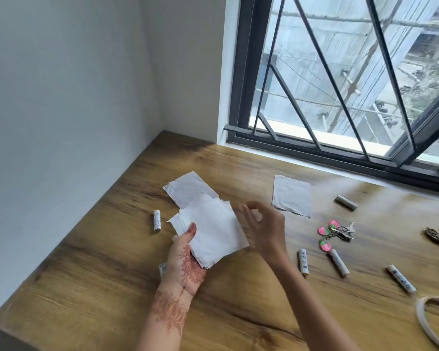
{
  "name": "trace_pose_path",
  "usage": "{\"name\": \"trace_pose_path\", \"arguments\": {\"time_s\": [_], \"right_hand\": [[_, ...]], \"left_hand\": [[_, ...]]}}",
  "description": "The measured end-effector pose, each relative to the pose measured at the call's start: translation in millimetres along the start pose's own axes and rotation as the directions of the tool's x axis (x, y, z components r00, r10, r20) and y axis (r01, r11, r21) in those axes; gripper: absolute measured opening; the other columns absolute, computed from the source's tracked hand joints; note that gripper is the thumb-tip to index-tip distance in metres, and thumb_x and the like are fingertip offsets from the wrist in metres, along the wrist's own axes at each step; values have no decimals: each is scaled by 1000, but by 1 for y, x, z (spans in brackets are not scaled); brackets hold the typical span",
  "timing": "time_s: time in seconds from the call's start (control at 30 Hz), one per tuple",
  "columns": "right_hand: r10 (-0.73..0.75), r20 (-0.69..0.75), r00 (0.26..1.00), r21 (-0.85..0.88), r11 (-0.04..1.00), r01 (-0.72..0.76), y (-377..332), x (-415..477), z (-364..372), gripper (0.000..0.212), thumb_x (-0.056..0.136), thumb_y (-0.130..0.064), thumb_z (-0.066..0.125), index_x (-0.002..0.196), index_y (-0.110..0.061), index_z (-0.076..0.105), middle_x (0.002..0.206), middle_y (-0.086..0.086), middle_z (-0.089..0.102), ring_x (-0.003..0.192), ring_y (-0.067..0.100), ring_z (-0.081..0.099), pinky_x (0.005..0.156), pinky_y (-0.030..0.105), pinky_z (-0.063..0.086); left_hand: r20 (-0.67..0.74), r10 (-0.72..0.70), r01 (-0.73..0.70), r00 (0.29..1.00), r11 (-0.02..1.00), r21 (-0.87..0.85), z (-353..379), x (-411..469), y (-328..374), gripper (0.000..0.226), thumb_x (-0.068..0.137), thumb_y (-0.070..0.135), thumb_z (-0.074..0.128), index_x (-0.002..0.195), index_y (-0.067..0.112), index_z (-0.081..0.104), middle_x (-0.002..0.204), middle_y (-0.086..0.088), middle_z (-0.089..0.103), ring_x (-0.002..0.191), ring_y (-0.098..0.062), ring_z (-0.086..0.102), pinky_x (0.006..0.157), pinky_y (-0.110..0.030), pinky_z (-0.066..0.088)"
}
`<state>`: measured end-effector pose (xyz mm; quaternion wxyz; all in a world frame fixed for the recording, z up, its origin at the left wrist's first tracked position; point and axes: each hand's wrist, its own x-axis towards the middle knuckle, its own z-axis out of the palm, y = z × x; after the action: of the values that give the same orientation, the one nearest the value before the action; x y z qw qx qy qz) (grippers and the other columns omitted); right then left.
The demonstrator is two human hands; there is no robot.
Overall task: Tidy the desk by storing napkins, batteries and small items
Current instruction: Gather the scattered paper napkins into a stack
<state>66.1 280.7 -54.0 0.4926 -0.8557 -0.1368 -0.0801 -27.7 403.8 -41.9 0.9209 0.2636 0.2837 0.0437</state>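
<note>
My left hand (185, 264) holds a stack of white napkins (213, 229) above the wooden desk (112, 287), thumb on top. My right hand (264, 226) hovers at the stack's right edge with fingers loosely curled and nothing in them. One napkin (188, 188) lies on the desk behind the stack, and another napkin (292, 195) lies flat to the right near the window. Several white batteries are scattered about: one battery (157, 220) at the left, others (303, 261) (338, 262) (401, 279) (345, 202) on the right. A keyring with pink charms (335, 234) lies among them.
A small brown object (434, 235) sits at the far right. A white ring-shaped rim (426, 323) shows at the lower right corner. A small packet (162, 271) peeks out under my left hand. Walls close the left and back; a barred window (340, 97) is behind the desk.
</note>
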Motion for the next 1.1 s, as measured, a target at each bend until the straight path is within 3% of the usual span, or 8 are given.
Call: {"name": "trace_pose_path", "arguments": {"time_s": [0.13, 0.23, 0.43, 0.63, 0.77, 0.87, 0.97, 1.1], "right_hand": [[-4, 60, 998, -258, 966, 20, 43, 31, -32, 17, 87, -12, 61, 100, -3, 67, 106, 11, 66, 96, 23, 62, 78, 18, 40], [13, 122, 992, -406, 913, 38, 67, 46, -53, 25, 88, -13, 59, 111, -2, 63, 123, 11, 60, 115, 26, 54, 89, 26, 39], [62, 199, 978, -500, 865, 47, 88, 51, -75, 32, 86, -22, 62, 113, -4, 62, 126, 11, 57, 118, 28, 50, 92, 32, 39], [75, 140, 987, -413, 910, -11, 91, 49, -71, 11, 83, -13, 65, 83, -2, 66, 103, 13, 64, 100, 30, 58, 82, 34, 43], [93, 26, 995, -332, 940, -79, 76, 47, -64, 14, 83, -12, 65, 83, 2, 67, 105, 14, 66, 99, 28, 58, 80, 24, 36], [85, -80, 993, -175, 980, -98, 50, 41, -55, 13, 83, -16, 67, 82, -3, 68, 102, 9, 68, 94, 16, 58, 78, 17, 35], [86, -76, 993, 0, 996, -86, 15, 29, -42, 14, 82, -22, 68, 83, -8, 68, 104, 4, 69, 96, 11, 62, 84, 19, 43], [75, -7, 997, 98, 992, -74, -38, -2, -20, 10, 82, -20, 69, 79, -11, 67, 93, -7, 65, 89, 6, 63, 81, 16, 47]], "left_hand": [[-11, 32, -32, 999, 999, 30, 1, -5, 3, 20, 96, 21, 45, 97, 13, 63, 81, -4, 75, 76, -21, 71, 73, -38, 53], [-6, 43, -43, 999, 999, 26, 2, -5, 5, 19, 96, 20, 44, 96, 14, 62, 79, -3, 75, 72, -19, 72, 61, -32, 59], [-68, 53, -48, 996, 997, 63, 10, -5, 5, 15, 95, 20, 47, 92, 13, 60, 72, -4, 73, 83, -23, 63, 65, -37, 52], [-73, 53, -47, 996, 996, 74, 14, -5, 4, 17, 95, 20, 46, 87, 14, 60, 81, -6, 69, 83, -23, 62, 71, -38, 49], [-29, 46, -45, 998, 997, 59, 14, -4, 3, 18, 96, 19, 44, 89, 14, 60, 67, -2, 73, 84, -23, 62, 74, -38, 49], [-11, 23, -22, 1000, 999, 41, 13, 1, 3, 16, 95, 19, 45, 94, 14, 61, 72, -2, 74, 83, -22, 65, 69, -38, 53], [2, 14, -14, 1000, 1000, 20, 7, 7, -1, 19, 94, 18, 48, 104, 13, 62, 87, -5, 75, 80, -20, 70, 61, -34, 59], [14, -28, 28, 1000, 999, 41, 5, 8, -2, 24, 94, 21, 47, 107, 8, 63, 91, -9, 74, 87, -23, 68, 69, -36, 54]]}}
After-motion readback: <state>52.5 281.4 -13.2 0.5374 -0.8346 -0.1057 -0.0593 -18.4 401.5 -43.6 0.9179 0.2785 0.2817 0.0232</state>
